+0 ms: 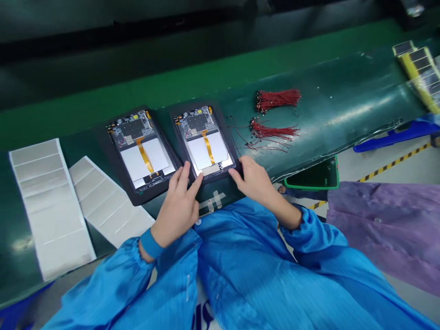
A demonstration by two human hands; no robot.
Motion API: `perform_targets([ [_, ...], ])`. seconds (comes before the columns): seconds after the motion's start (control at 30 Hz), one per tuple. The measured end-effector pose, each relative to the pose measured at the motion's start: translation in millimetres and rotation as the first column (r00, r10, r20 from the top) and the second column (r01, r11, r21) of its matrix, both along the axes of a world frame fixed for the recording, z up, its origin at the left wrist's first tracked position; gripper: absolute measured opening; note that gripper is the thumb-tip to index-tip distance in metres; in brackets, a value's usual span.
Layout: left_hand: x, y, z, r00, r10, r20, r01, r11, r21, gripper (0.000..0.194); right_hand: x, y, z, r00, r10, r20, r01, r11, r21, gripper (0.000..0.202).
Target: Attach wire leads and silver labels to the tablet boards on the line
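Two opened tablets lie side by side on black pads, each with a circuit board at the top and an orange ribbon cable down the middle. My left hand (180, 197) rests at the lower left corner of the right tablet (216, 142), fingers spread, with nothing held. At that tablet's lower right corner is my right hand (252, 178), thumb and forefinger apart at the edge. The left tablet (156, 160) lies just beyond my left fingers. Two bundles of thin red wires, an upper one (280, 99) and a lower one (275, 132), lie to the right.
Silvery label sheets (51, 206) lie at the far left on the green table mat (330, 105). Yellow-edged panels (417, 68) are at the far right. Below the table edge stand a green bin (314, 176) and a person in a purple garment (385, 224).
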State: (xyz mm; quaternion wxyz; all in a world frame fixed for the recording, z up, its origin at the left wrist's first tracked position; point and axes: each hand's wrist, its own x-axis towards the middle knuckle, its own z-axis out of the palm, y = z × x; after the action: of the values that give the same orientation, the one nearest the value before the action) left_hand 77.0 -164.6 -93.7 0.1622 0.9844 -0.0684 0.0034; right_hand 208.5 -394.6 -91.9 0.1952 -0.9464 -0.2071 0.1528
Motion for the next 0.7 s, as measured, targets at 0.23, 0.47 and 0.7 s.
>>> perform_targets([
  [0.23,16,0,8.1,0.997,0.026,0.076,-0.030,0.998,0.052,0.045,-6,27,2.5,0.996,0.032,0.085,-0.024,0.995,-0.095,0.071],
  [0.47,-2,22,34.7,0.970,0.118,0.213,-0.097,0.990,-0.106,0.043,44,89,8.3,0.972,0.125,0.200,-0.093,0.983,-0.161,0.059],
  [0.7,-43,56,47.6,0.909,0.312,0.278,-0.288,0.950,-0.124,0.039,166,201,9.5,0.962,0.118,0.246,-0.096,0.990,-0.099,0.064],
])
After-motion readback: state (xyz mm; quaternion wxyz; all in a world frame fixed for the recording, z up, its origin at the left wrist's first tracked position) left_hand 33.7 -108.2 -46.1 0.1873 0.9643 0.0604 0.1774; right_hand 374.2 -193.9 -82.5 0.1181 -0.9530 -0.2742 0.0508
